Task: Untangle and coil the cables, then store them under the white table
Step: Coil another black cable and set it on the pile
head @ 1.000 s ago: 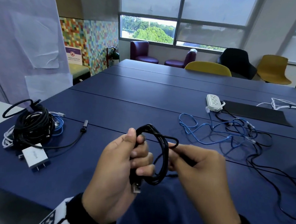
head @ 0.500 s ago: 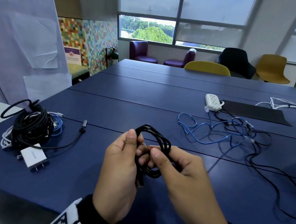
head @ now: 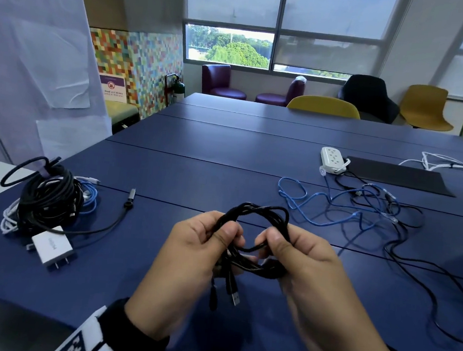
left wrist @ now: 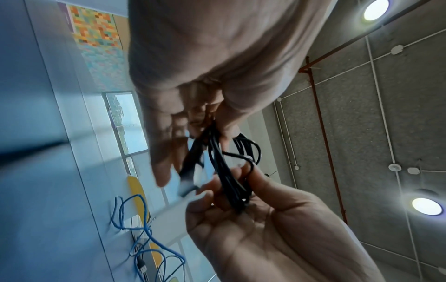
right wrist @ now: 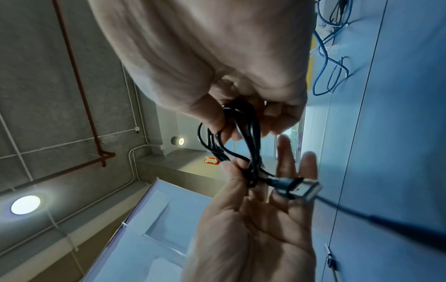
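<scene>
Head view, L to R: pile of coiled cables (head: 47,200) w/ white charger (head: 52,247) on far-left of blue surface (head: 226,158), one black lead trailing off it. Centre: black cable coil (head: 255,234) held up above surface, near the body. Left hand (head: 195,245) pinches coil's left side, thumb on top of strands; right hand (head: 304,256) grips right side, fingers curled round the bundle. Both grasping, neither released. Two plug ends hang below, incl USB plug (right wrist: 301,188) seen close in right wrist view. Right of hands: loose blue cable (head: 320,206) tangled w/ black cable (head: 427,273), power strip (head: 332,159) behind, still unsorted.

Handling, est.: coil is light, thin, floppy but springy, so loops likely to fan out if grip eases. Sheath looks smooth, may slip. Best hold = across all strands at one point, pinch tight; keep dangling plugs clear, don't pull by connectors.
</scene>
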Motion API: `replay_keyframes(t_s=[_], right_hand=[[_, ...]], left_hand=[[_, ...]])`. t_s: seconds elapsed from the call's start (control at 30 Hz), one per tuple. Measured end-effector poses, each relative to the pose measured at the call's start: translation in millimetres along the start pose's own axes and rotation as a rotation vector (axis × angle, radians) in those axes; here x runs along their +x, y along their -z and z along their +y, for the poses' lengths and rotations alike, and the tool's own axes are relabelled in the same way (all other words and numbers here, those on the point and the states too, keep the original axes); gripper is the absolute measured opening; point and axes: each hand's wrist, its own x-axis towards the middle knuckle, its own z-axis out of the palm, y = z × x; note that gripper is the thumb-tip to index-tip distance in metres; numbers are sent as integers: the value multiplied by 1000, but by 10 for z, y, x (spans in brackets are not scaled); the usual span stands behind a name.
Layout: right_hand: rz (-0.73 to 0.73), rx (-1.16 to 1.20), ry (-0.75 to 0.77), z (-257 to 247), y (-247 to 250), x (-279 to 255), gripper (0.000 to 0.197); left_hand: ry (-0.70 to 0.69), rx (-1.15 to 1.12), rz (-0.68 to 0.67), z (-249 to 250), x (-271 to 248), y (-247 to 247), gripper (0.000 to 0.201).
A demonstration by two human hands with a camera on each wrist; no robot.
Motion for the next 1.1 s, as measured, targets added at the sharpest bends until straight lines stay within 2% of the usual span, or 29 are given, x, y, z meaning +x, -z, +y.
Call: replay_keyframes(t_s=[0.13, 0.23, 0.27, 0.33, 0.43, 0.53, 0.63, 0.7, 0.8, 0.87, 0.97, 1.03, 1.1], right_hand=[[-61, 160, -67, -66, -26, -33, 15], [-132, 146, -63, -90, -57, -40, 25], [-133, 82, -53, -85, -62, -36, 28], [-80, -204, 11, -42, -36, -26, 31], [87, -557, 185, 45, 20, -6, 16], [204, -609, 270, 51, 48, -15, 20], [201, -647, 248, 40, 59, -31, 17], [182, -634, 268, 56, 56, -43, 13], [149, -488, 273, 59, 44, -52, 19], [121, -286, 185, 41, 12, -57, 19], [91, -19, 20, 57, -17, -19, 21], [73, -60, 11, 78, 11, 12, 24], [63, -282, 90, 125, 59, 43, 27]], left_hand=[[-25, 152, 27, -7, 22, 40, 20], [-47, 141, 41, 3, 26, 22, 22], [-52, 119, 50, 1, 23, 12, 21], [-82, 107, 95, 5, 16, -9, 21], [-130, 104, 188, 0, 20, -2, 22], [-162, 80, 241, -12, 24, 25, 24], [-171, 80, 248, -35, 23, 26, 24], [-171, 84, 264, -33, 28, 29, 25], [-186, 84, 303, -25, 38, 48, 28], [-177, 18, 320, -22, 40, 44, 29], [-129, -211, 297, 12, 31, 15, 28], [-86, -361, 257, 42, 20, 10, 26], [-38, -480, 223, 67, 19, 30, 24]])
